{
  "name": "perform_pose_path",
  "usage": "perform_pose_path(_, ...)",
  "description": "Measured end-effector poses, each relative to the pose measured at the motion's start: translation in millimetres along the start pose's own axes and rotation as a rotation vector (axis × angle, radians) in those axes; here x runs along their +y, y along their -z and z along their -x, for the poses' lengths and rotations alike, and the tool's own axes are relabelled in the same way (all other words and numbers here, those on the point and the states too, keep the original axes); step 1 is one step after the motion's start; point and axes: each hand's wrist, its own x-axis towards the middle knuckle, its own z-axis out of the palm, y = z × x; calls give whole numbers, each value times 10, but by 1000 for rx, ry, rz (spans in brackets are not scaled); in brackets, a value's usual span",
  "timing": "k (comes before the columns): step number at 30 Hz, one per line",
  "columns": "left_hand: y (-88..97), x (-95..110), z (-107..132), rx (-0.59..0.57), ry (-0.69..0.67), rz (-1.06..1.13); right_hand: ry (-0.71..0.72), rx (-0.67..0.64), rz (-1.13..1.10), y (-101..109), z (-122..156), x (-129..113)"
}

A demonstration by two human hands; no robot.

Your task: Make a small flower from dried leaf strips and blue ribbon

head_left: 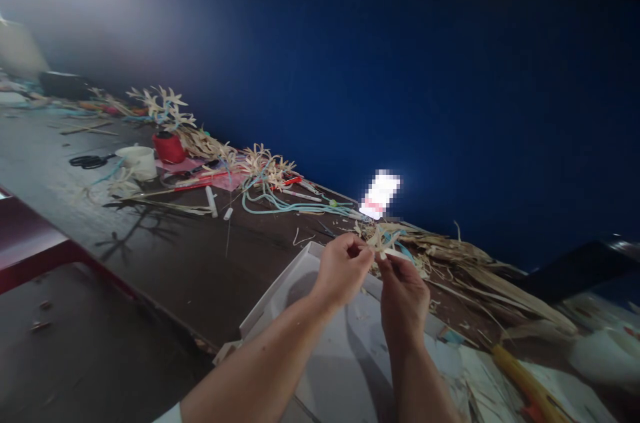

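The head view shows a dark brown worktop [200, 263] running along a deep blue wall [310, 76], with a glare of light at the wall's upper left and a greyish sheen on the worktop's far left end. A branching shadow falls across the bare part, and a glossy maroon frame [35, 243] stands at the left edge. Near the wall lie pale strip flowers [265, 166] with light blue stems [285, 209], a red spool [169, 148], a white cup [141, 163] and, just beside it, black-handled scissors [93, 161]. Over a shallow white tray [275, 286], the fingers of the left hand [344, 268] and the right hand [407, 289] are pinched closed, tips near each other, on a small pale flower [383, 241] held between them. Dried husks [450, 246] stretch along the wall to the right; a yellow-handled tool [523, 373] lies at the lower right. Against the wall, a bright panel [381, 193] is broken into coarse squares, so any writing on it cannot be read; marks on the slim red-and-white sticks [303, 195] are too small to make out.
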Motion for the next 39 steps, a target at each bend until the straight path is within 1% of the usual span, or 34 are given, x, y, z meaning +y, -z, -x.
perform_pose_path(4, -2, -6, 2, -9, 0, -3, -7, -10, 2, 3, -7, 25)
perform_pose_path(8, 3, -13, -5, -14, 13, -16, 19, -24, 32, 13, -14, 21)
perform_pose_path(14, -1, -60, -24, -46, 12, 18, 106, -30, 96, 27, -29, 58)
perform_pose_path(19, -8, -51, -27, -77, 16, 62, 237, -77, 111, 37, -39, 119)
perform_pose_path(24, -1, -50, -38, -78, -8, 72, 287, -42, 153, 46, -37, 99)
perform_pose_path(29, 10, -88, -52, -61, -34, 74, 315, -42, 172, 46, -14, 44)
perform_pose_path(34, 21, -92, -50, -59, -19, 59, 353, -31, 205, 40, 1, 2)
perform_pose_path(39, 33, -121, -74, -90, -13, 11, 372, -21, 192, 41, -13, 31)
